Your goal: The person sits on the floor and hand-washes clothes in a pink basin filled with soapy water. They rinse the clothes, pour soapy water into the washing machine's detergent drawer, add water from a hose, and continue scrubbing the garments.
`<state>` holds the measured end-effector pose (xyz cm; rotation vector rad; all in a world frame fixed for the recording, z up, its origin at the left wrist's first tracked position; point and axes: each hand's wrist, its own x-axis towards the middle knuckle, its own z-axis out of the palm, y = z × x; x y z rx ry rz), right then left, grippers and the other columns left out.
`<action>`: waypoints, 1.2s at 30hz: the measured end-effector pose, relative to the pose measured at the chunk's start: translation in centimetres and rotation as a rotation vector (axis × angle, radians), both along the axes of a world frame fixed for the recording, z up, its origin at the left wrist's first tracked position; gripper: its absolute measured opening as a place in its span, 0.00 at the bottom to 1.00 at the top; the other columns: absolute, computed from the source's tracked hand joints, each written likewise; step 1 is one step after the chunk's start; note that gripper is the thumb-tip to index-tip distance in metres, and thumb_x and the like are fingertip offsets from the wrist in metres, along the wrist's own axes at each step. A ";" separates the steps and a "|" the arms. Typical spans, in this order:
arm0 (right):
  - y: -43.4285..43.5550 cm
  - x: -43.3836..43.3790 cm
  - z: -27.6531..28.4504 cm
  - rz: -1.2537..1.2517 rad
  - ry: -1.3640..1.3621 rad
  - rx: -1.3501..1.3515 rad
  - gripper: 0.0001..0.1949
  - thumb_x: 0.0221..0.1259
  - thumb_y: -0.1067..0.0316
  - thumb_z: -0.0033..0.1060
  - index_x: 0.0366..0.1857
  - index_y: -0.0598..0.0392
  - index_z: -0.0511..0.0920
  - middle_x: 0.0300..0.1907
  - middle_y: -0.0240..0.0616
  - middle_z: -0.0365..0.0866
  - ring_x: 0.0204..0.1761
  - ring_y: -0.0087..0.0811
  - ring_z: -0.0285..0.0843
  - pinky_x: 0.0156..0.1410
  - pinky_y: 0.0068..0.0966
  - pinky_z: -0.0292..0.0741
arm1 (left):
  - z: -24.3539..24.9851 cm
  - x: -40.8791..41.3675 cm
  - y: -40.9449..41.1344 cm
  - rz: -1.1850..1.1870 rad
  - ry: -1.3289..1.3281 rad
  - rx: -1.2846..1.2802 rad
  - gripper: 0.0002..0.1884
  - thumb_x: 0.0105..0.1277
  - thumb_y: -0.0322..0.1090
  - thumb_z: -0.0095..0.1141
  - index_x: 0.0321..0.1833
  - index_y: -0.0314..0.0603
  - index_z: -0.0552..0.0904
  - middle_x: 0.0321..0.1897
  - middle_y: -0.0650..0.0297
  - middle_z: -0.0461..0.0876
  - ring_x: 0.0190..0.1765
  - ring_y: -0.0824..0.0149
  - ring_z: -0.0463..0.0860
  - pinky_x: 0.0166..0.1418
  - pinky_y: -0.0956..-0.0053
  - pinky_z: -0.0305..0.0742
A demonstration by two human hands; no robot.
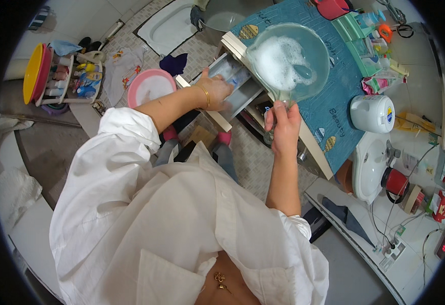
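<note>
My right hand (285, 127) grips the handle of a large clear plastic water dipper (319, 42). White foam (277, 57) lies inside it, with a rounded patch bare of suds. The dipper is over the edge of a blue patterned mat (340, 110). My left hand (216, 91) reaches over the front of a pulled-out drawer (241, 97), its fingers blurred and partly hidden. Near the fingertips, whitish and blue contents (232, 72) lie in the drawer, too unclear to name. Whether the left hand holds anything cannot be made out.
A pink basin (132, 89) of sudsy liquid stands left of the drawer. Beyond are a squat toilet (169, 26) and a metal tub (226, 19). A white lidded tub (371, 114), green rack (350, 38) and washbasin (371, 167) line the right. A bottle shelf (69, 80) stands left.
</note>
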<state>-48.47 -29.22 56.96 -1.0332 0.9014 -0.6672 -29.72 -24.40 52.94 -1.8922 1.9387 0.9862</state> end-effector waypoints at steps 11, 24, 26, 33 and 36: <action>-0.1 0.5 -0.2 0.021 -0.010 0.016 0.04 0.60 0.70 0.46 0.33 0.57 0.65 0.15 0.30 0.64 0.15 0.19 0.59 0.18 0.15 0.58 | -5.2 -1.0 -1.4 0.163 0.024 -0.232 0.27 0.51 0.37 0.44 0.56 0.35 0.65 0.53 0.47 0.69 0.68 0.57 0.52 0.64 0.40 0.29; -0.3 -0.8 0.0 -0.041 0.011 0.012 0.04 0.59 0.70 0.47 0.31 0.56 0.64 0.15 0.32 0.65 0.15 0.19 0.60 0.18 0.15 0.59 | -3.1 -3.8 -1.8 0.082 -0.244 -0.182 0.40 0.55 0.70 0.31 0.68 0.57 0.48 0.51 0.51 0.73 0.67 0.47 0.50 0.62 0.41 0.20; -0.4 -0.7 0.1 -0.034 0.001 0.001 0.04 0.59 0.70 0.47 0.31 0.56 0.64 0.15 0.32 0.65 0.15 0.20 0.60 0.18 0.15 0.59 | -3.8 -5.2 -1.9 0.059 -0.411 -0.215 0.40 0.55 0.70 0.30 0.68 0.56 0.50 0.50 0.52 0.74 0.67 0.45 0.50 0.62 0.41 0.19; -0.3 -1.1 0.6 -0.053 -0.009 -0.015 0.04 0.59 0.71 0.46 0.31 0.56 0.64 0.17 0.31 0.65 0.16 0.19 0.60 0.18 0.16 0.59 | -3.1 -4.3 -2.5 0.350 -0.072 -0.085 0.38 0.48 0.65 0.48 0.62 0.57 0.65 0.50 0.54 0.74 0.67 0.45 0.48 0.61 0.38 0.28; -0.4 -1.1 0.5 -0.058 -0.011 0.001 0.04 0.59 0.71 0.46 0.31 0.56 0.64 0.18 0.31 0.65 0.16 0.19 0.61 0.18 0.16 0.59 | -4.7 -3.4 -1.7 0.378 0.080 -0.131 0.37 0.46 0.63 0.50 0.61 0.57 0.66 0.53 0.54 0.72 0.68 0.47 0.44 0.61 0.37 0.29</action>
